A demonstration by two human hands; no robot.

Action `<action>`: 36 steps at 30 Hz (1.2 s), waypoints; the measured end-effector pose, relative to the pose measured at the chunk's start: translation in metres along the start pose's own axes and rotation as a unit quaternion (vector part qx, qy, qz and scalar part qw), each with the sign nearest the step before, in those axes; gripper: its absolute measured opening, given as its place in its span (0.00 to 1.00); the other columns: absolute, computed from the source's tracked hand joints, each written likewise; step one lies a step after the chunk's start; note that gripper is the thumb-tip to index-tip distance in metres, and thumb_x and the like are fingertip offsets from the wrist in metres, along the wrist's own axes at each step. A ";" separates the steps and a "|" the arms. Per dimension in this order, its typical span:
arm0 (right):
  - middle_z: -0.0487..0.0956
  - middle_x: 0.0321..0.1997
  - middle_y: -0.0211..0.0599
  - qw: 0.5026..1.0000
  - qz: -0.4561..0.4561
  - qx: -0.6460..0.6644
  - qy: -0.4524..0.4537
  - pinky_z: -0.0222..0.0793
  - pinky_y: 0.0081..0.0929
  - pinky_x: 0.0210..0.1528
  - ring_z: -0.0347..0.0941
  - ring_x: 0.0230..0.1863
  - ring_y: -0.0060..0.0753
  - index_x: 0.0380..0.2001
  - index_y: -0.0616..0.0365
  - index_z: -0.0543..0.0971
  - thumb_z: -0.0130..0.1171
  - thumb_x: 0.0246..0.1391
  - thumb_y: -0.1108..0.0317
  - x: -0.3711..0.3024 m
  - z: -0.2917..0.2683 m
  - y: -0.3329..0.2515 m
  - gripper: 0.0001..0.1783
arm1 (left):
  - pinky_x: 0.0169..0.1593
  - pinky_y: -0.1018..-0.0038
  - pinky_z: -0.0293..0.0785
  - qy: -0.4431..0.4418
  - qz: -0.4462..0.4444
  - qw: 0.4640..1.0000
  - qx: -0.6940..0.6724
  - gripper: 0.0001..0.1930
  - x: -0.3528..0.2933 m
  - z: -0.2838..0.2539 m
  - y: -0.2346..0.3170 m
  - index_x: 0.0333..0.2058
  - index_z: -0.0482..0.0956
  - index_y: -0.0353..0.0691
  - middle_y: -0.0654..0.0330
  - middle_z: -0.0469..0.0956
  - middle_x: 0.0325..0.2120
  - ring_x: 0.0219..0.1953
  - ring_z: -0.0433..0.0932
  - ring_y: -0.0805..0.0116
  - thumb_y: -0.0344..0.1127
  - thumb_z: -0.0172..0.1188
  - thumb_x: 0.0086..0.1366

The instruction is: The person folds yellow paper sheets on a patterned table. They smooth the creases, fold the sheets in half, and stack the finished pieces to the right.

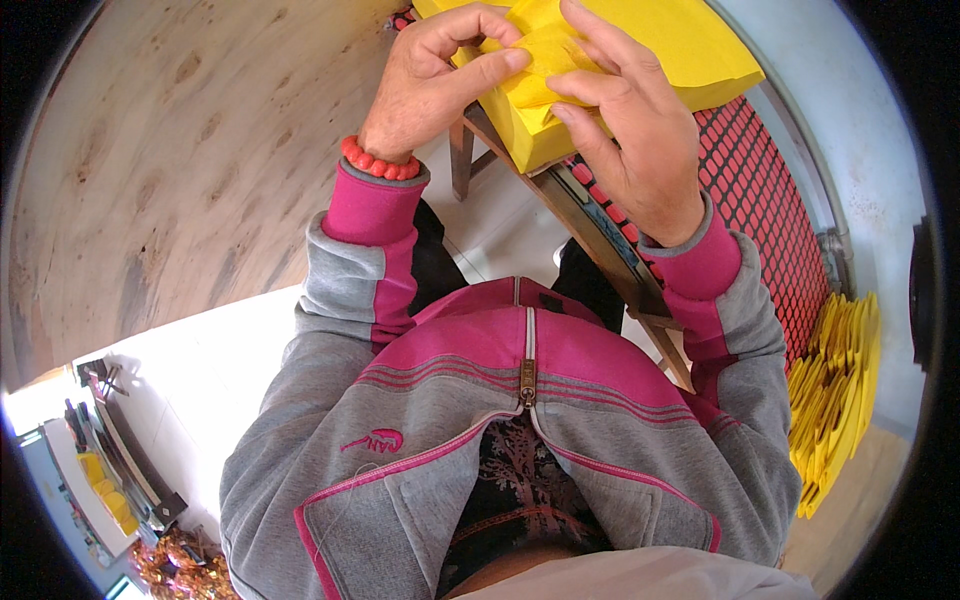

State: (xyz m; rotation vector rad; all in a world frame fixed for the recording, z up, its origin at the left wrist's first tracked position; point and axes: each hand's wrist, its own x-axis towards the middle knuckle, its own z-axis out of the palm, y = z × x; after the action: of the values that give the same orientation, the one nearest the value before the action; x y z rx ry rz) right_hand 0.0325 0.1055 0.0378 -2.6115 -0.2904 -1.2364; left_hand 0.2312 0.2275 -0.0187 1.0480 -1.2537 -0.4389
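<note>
Head view shows us bent over a thick stack (640,60) of yellow paper, both hands working its top sheet (545,62). Our left hand (440,75) curls its fingers down onto the sheet, thumb and forefinger pressed together on a raised fold, likely to pin the paper so it cannot slide. Our right hand (625,130) comes in from the other side, its grip pinching the same sheet between thumb and fingertips; the two hands nearly touch over the fold. A red bead bracelet (380,160) sits on the left wrist, just above the pink cuff.

The stack rests on a small wooden tabletop (590,215) whose near corner points toward our body, so the sheet lies close and high, within easy reach of both hands. We judge that the stack's near edge overhangs or meets the wood's edge, leaving little spare surface on our side.

To our right a red mesh panel (770,200) runs close beside the tabletop, and folded yellow pieces (840,400) lie piled below it against the wall, which crowds that side. To our left the brown floor (170,170) gives the left elbow more room to swing out.
</note>
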 end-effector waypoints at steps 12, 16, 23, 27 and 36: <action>0.80 0.56 0.58 0.995 0.085 0.039 -0.020 0.78 0.33 0.47 0.83 0.46 0.50 0.32 0.62 0.78 0.67 0.51 0.75 0.004 -0.004 -0.011 0.07 | 0.50 0.78 0.75 0.029 0.030 0.999 -0.020 0.07 0.000 0.002 -0.007 0.44 0.79 0.37 0.66 0.80 0.41 0.45 0.77 0.77 0.24 0.63 0.68; 0.80 0.56 0.59 0.997 0.072 0.012 -0.039 0.78 0.33 0.46 0.83 0.45 0.49 0.33 0.62 0.79 0.67 0.52 0.75 0.003 -0.005 -0.009 0.07 | 0.50 0.78 0.75 0.035 0.027 0.999 -0.028 0.07 -0.001 0.003 -0.007 0.44 0.80 0.37 0.66 0.80 0.41 0.45 0.78 0.77 0.24 0.63 0.68; 0.81 0.53 0.49 0.999 0.014 0.035 0.010 0.74 0.40 0.52 0.79 0.50 0.52 0.37 0.59 0.78 0.63 0.57 0.70 -0.002 0.009 0.000 0.07 | 0.49 0.78 0.74 0.026 0.026 0.999 -0.013 0.06 -0.001 0.001 -0.007 0.43 0.80 0.37 0.66 0.80 0.41 0.44 0.77 0.78 0.25 0.63 0.69; 0.81 0.53 0.51 0.998 0.041 0.042 -0.004 0.74 0.41 0.52 0.79 0.51 0.53 0.37 0.59 0.78 0.63 0.56 0.70 -0.005 0.009 0.002 0.07 | 0.48 0.79 0.73 0.018 0.029 0.999 -0.008 0.06 -0.001 0.000 -0.008 0.43 0.80 0.37 0.67 0.80 0.40 0.43 0.77 0.78 0.25 0.63 0.68; 0.81 0.52 0.55 0.995 0.083 0.062 -0.005 0.76 0.33 0.48 0.81 0.46 0.50 0.35 0.62 0.79 0.67 0.52 0.75 0.002 0.003 -0.008 0.08 | 0.48 0.79 0.74 0.014 0.001 1.000 0.009 0.05 0.000 -0.001 -0.002 0.43 0.78 0.36 0.65 0.80 0.41 0.43 0.77 0.78 0.25 0.62 0.69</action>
State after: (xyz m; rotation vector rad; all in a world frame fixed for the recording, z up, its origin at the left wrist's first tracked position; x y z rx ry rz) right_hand 0.0336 0.1145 0.0384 -2.4802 -0.1428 -1.1118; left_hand 0.2332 0.2270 -0.0207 1.0651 -1.2367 -0.4110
